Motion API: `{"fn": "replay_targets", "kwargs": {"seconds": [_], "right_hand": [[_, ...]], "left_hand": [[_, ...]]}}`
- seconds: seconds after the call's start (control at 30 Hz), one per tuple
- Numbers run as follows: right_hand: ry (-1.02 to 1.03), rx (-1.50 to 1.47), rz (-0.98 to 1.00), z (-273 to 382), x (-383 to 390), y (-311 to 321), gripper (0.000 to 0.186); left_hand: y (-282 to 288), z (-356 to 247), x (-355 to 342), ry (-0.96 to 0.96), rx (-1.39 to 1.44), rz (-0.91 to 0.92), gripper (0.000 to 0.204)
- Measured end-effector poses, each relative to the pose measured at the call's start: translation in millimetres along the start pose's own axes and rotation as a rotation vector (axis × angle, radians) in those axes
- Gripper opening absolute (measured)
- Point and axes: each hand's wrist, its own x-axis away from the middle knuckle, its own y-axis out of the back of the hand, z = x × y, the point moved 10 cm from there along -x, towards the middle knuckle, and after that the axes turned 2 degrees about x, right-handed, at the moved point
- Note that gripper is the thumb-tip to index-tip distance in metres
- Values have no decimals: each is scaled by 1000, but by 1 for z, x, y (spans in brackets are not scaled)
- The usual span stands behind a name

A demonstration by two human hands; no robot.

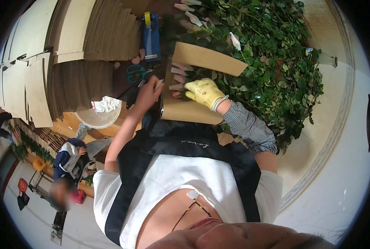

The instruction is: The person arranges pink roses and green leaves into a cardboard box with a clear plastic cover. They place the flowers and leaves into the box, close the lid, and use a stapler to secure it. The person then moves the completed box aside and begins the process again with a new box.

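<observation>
A bent sheet of corrugated cardboard lies in front of me with its far flap raised. Several pale pink rosebuds in light sleeves sit in a row on it, heads to the left. My right hand, in a yellow glove, is closed around a rose at the near end of the row; a redder rosebud shows beside its fingertips. My bare left hand is at the cardboard's left edge, fingers pinched together; what they hold, if anything, is too small to name.
A large heap of leafy rose stems covers the right. Beyond my left hand are teal-handled scissors and a blue tape dispenser. Stacked cardboard and a round tub of white pieces stand left. Another person works farther off.
</observation>
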Motion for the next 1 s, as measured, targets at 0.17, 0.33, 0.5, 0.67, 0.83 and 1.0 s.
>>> {"fn": "replay_targets", "kwargs": {"seconds": [0.17, 0.33, 0.5, 0.67, 0.83, 1.0], "right_hand": [[-89, 225, -10, -32, -11, -57, 29], [-148, 107, -14, -31, -4, -40, 27], [-168, 109, -39, -13, -5, 28, 20], [-249, 215, -78, -49, -11, -26, 19], [-352, 271, -45, -63, -5, -36, 13], [-230, 154, -81, -38, -1, 8, 23]], "left_hand": [[-48, -16, -17, -407, -305, 127, 23], [27, -11, -5, -363, 171, -297, 13], [-6, 8, -12, 2, -98, -96, 20], [-47, -42, -31, -375, -192, 11, 19], [6, 15, -32, -37, 218, -246, 20], [26, 6, -17, -192, 8, -267, 26]]}}
